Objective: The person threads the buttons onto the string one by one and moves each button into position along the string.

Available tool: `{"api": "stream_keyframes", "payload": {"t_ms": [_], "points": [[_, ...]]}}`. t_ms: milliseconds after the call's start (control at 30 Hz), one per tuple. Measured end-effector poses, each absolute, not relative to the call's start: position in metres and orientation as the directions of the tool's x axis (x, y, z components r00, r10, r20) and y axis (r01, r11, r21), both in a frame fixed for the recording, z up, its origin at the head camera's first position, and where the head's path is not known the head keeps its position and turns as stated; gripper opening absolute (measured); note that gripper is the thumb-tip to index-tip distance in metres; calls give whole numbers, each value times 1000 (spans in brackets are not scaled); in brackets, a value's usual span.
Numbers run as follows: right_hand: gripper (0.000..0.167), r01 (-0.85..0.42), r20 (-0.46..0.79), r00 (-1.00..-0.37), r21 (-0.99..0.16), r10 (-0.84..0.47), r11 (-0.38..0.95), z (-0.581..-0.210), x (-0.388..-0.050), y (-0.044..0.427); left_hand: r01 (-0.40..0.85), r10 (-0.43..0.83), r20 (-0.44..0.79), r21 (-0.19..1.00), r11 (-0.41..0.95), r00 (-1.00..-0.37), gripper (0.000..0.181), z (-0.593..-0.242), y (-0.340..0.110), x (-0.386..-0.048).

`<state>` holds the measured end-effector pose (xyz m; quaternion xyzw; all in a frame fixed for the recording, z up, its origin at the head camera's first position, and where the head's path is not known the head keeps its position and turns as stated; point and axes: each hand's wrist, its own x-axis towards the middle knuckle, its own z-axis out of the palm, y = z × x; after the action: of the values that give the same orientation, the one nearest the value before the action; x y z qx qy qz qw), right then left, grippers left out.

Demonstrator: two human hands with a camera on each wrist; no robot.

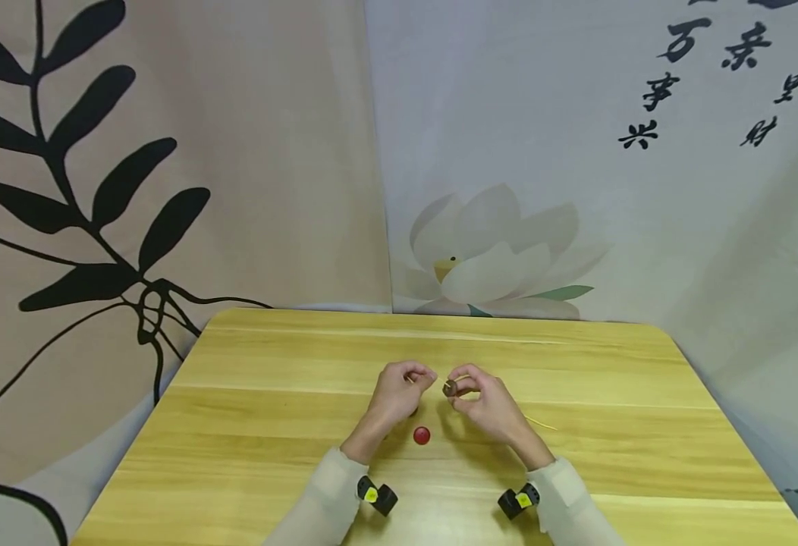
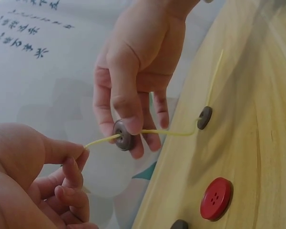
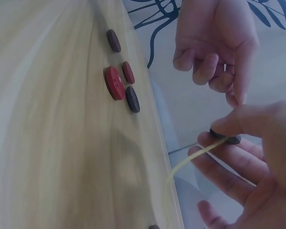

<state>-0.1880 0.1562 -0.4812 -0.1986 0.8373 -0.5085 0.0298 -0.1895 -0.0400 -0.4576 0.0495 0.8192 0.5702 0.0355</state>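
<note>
In the head view, both hands are raised over the table, close together. My left hand point(image 1: 399, 390) pinches the end of a yellow cord point(image 2: 102, 140) between thumb and forefinger. A round brown button point(image 2: 123, 135) is pinched by my right hand point(image 1: 488, 402), and the cord passes through one of its holes. Past that button, the cord runs down to a second dark button point(image 2: 205, 118), also threaded, at the tabletop. A large red button point(image 1: 422, 435) with several holes lies on the table below the hands. In the right wrist view, thumb and fingers partly cover the pinched button point(image 3: 233, 140).
Beside the large red button lie a smaller red button point(image 3: 128, 72) and two dark buttons, one close by point(image 3: 133, 99) and the other farther off point(image 3: 113, 40). The wooden table point(image 1: 269, 455) ends near a printed cloth backdrop point(image 1: 290, 189). The cord's tail point(image 1: 541, 422) lies beyond the right wrist.
</note>
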Motion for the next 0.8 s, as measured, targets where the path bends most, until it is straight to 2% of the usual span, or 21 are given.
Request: {"api": "stream_keyframes", "payload": {"t_ms": [800], "points": [[28,-349,190,-906,-840,-379,414,-481,-189,164,33,114,-7,939,342,-994,14,-456,-45,-191]]}}
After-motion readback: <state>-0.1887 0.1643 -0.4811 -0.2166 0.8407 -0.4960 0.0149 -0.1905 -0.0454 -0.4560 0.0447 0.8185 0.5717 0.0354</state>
